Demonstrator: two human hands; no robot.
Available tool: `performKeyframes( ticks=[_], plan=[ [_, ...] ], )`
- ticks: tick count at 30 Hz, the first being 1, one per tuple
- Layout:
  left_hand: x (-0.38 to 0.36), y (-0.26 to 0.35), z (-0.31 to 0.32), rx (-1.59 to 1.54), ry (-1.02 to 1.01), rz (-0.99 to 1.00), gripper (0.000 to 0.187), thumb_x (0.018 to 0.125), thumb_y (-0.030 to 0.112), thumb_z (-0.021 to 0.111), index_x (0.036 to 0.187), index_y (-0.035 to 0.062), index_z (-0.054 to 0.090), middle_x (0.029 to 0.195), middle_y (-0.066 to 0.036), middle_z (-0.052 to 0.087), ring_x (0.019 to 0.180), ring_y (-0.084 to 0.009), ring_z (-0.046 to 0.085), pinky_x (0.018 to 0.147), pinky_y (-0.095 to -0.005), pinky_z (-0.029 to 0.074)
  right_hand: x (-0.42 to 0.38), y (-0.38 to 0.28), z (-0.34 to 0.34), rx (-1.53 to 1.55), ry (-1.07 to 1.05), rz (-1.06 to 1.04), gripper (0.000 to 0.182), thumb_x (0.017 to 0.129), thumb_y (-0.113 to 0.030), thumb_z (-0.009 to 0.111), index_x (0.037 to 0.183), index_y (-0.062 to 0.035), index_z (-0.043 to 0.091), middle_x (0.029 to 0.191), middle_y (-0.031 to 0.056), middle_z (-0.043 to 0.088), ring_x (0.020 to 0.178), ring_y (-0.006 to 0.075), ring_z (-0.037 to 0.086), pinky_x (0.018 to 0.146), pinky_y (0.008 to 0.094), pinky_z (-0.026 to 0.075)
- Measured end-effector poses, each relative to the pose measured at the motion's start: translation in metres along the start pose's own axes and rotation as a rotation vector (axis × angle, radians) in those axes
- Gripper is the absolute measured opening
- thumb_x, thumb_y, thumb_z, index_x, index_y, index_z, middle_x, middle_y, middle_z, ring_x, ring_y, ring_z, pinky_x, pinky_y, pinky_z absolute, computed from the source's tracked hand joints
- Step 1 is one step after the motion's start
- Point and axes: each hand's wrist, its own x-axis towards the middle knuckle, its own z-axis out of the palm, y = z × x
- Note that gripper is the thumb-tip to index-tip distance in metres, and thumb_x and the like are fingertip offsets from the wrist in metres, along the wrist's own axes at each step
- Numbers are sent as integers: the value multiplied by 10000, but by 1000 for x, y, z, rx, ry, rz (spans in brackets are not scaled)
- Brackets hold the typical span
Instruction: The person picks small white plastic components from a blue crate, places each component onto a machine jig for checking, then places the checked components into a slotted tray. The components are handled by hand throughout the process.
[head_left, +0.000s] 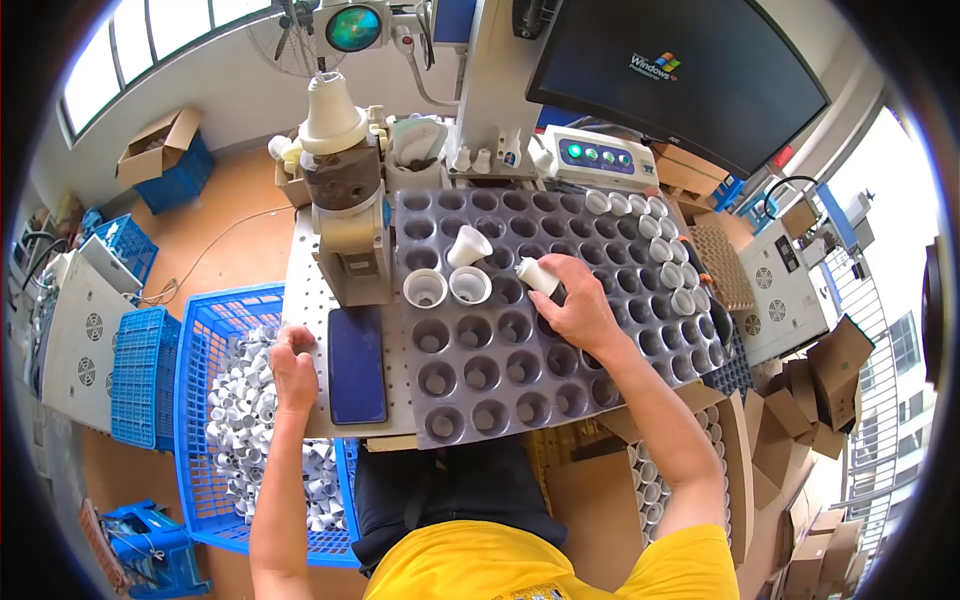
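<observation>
In the head view, my right hand [578, 303] grips a white cup-shaped plastic part [538, 276] between thumb and fingers, tilted over the grey tray [448, 388] with rows of round pockets. To its left, one similar white part [468, 247] lies on its side, and two more [426, 288] stand with their wide mouths up. My left hand [294, 370] is at the table's left edge, fingers curled in, with nothing visible in them. Beside it lies a dark phone [357, 365]. Below is a blue basket [185, 385] heaped with white parts [262, 425].
A machine with a white cone on top [334, 115] stands left of the tray. More white cups [660, 250] fill the tray's right end. Behind are a control box with green lights [600, 157] and a monitor [680, 75]. An open carton [590, 510] of cups is by my right elbow.
</observation>
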Motion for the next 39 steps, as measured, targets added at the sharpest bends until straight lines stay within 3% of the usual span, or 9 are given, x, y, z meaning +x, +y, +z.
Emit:
performKeyframes(
  ticks=[2,9,13,16,29,32,36,38,39],
  plan=[
    [0,-3,0,7,-9,8,303,600,-67,349,808,-46,569,765,-145,589,780,-264,563,799,-320,444,3,-5,-7,21,-40,132,398,729,-92,661,1104,-8,556,1077,175,602,1029,347,570,893,399,454],
    [0,-3,2,25,11,35,320,597,-79,333,814,-57,567,759,-147,598,767,-257,570,796,-311,450,37,19,0,197,65,157,384,740,-88,632,1104,7,551,1047,174,619,961,305,616,850,357,472],
    [0,0,2,28,19,23,316,600,-79,333,803,-50,574,739,-128,593,737,-232,567,771,-301,456,69,64,27,919,132,418,259,847,-124,588,1047,38,564,968,144,637,909,245,637,801,315,502],
    [0,0,2,26,24,9,309,602,-78,334,791,-45,576,737,-114,587,734,-215,562,765,-292,455,72,83,23,1492,136,607,290,886,-213,560,1037,35,560,949,152,632,879,265,641,780,342,532],
    [-1,-15,7,45,31,32,303,608,-69,344,787,-43,587,749,-150,622,742,-247,585,749,-320,467,66,93,24,1619,121,596,322,909,-297,547,1047,-6,554,902,147,637,819,272,645,712,364,542],
    [-1,-11,2,77,41,56,286,623,-49,366,788,-39,599,743,-152,621,741,-265,595,743,-329,469,66,95,28,1563,132,610,331,906,-322,555,1052,-25,561,901,129,639,816,245,647,698,325,547],
    [33,-17,-15,-58,-38,-34,259,711,30,399,766,-38,644,717,-141,637,752,-213,602,763,-309,467,67,85,22,1473,85,574,293,911,-281,538,1044,-22,567,895,115,638,807,229,648,716,331,544],
    [70,38,-30,-130,113,-76,287,766,64,406,801,-39,672,747,-129,659,761,-185,599,753,-307,458,72,77,19,1334,32,581,285,908,-260,540,1049,-14,569,915,105,633,823,209,641,730,328,541],
    [96,44,-33,-141,203,28,300,791,66,410,830,-44,685,781,-133,676,779,-168,604,753,-316,454,75,72,17,1261,8,583,281,906,-249,540,1051,-10,570,925,100,630,830,199,637,737,327,539]
  ],
)
